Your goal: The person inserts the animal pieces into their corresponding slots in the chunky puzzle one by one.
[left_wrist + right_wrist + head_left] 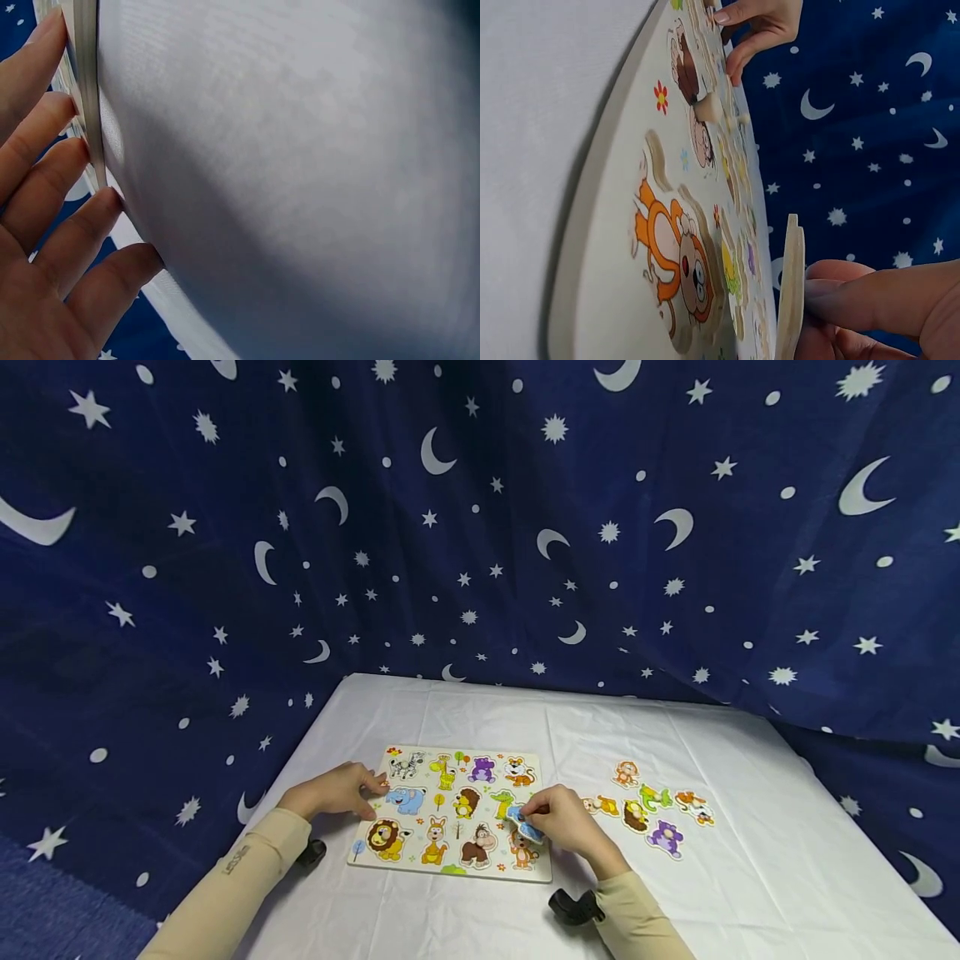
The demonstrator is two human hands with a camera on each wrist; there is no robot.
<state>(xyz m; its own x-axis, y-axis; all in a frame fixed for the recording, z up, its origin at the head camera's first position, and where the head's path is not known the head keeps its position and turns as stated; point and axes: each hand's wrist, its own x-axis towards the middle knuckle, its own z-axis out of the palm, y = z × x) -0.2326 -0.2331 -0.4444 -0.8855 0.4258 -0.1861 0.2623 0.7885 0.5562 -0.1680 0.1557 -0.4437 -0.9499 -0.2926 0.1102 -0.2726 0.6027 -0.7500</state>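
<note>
A wooden animal puzzle board (408,865) lies flat on the white table. My right hand (566,821) pinches a blue puzzle piece (531,832) above the board's right side, between the crocodile and monkey pictures. In the right wrist view, the piece (790,300) is edge-on and tilted up from the board, so its printed face is hidden. My left hand (343,790) rests at the board's left edge; the left wrist view shows spread fingers (64,176) with some tips against that edge. The gorilla picture has a wooden knob (707,110).
Right of the board lie several loose pieces: a monkey (626,774), a green crocodile (656,797), a hedgehog (636,816), a purple hippo (666,839) and a tiger (695,807). A dark blue curtain (495,552) with moons and stars hangs behind the table (787,877).
</note>
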